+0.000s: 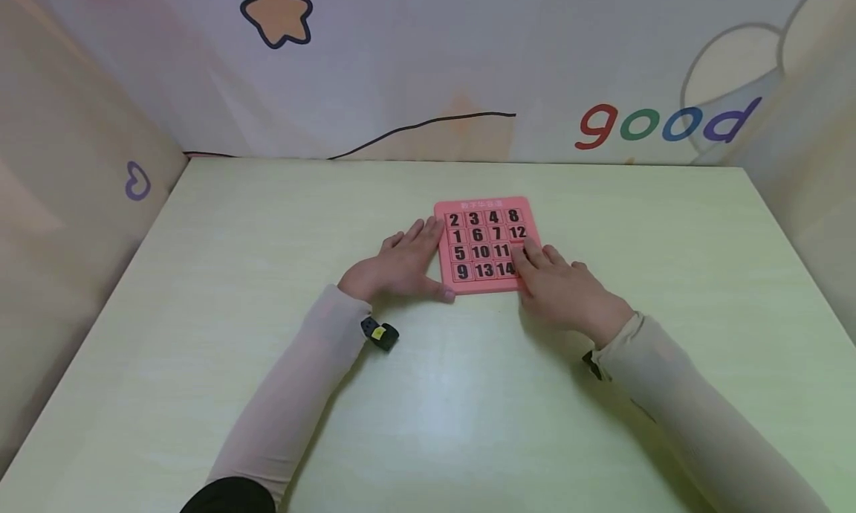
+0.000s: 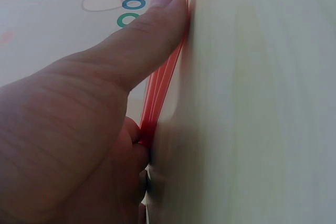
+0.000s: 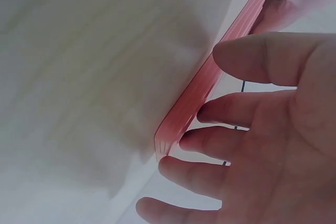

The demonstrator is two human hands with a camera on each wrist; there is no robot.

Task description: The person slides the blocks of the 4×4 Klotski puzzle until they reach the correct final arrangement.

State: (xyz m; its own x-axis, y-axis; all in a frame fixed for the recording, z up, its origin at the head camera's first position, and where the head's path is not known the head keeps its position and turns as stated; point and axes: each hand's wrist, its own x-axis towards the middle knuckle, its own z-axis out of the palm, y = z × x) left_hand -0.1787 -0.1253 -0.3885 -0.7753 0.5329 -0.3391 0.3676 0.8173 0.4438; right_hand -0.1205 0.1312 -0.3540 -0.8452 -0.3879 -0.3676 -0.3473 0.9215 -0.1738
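Note:
A pink sliding number puzzle [image 1: 487,281] lies flat on the table, its tiles printed with black numbers; the top row reads 2, 3, 4, 8. My left hand [image 1: 401,266] braces its left side, fingers straight along that edge and the thumb stretched to the near left corner. In the left wrist view, that thumb [image 2: 152,30] touches the puzzle's pink side. My right hand [image 1: 568,290] reaches over the lower right part, its extended fingertips on or just above the tiles and covering some of them. The right wrist view shows the fingers [image 3: 205,179] fairly straight and apart, beside the pink edge.
The pale table [image 1: 428,424] extends around the puzzle on every side. A decorated backdrop [image 1: 414,67] with a star and the word "good" stands behind its far edge, and curtain-like side panels [image 1: 60,223] flank it. Dark straps with a small device [image 1: 381,334] sit at the wrists.

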